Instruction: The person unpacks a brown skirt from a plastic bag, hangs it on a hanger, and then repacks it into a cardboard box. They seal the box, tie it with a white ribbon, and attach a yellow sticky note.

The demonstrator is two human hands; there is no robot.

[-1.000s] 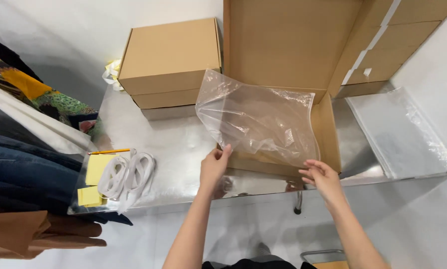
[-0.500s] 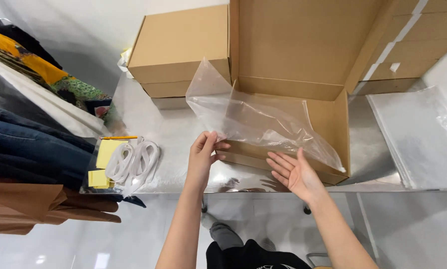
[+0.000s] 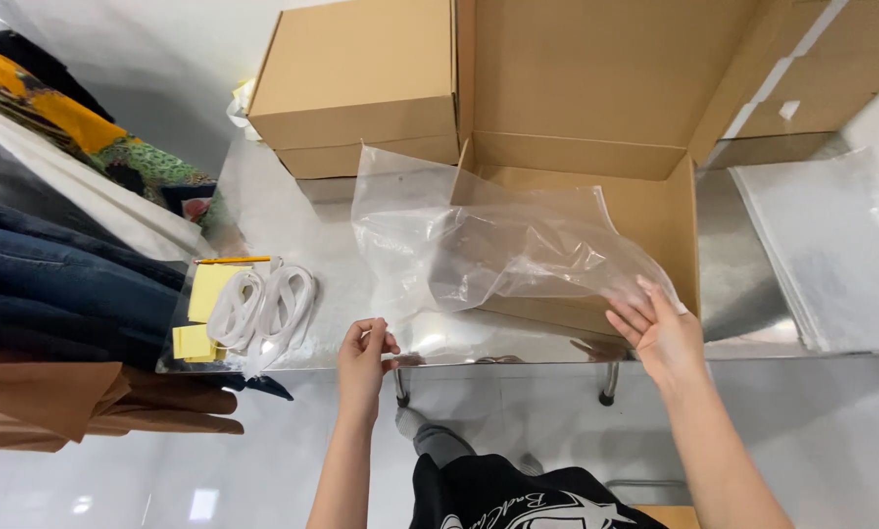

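A large clear plastic bag (image 3: 498,250) lies spread over the front of an open cardboard box (image 3: 675,211) on a metal table (image 3: 293,220). My right hand (image 3: 655,333) holds the bag's right corner, fingers flat under the film. My left hand (image 3: 364,355) hovers at the table's near edge with fingers pinched at the bag's lower left edge; whether it grips the film is unclear.
A closed cardboard box (image 3: 361,78) stands on another at the back left. White cord coils (image 3: 263,309), yellow note pads (image 3: 204,304) and a pencil (image 3: 232,260) lie at the left. A stack of clear bags (image 3: 831,255) lies right. Folded clothes (image 3: 57,284) hang at the far left.
The bag has come down from upright and now lies spread flat over the box front. My hands have moved apart, the right toward the bag's right corner.
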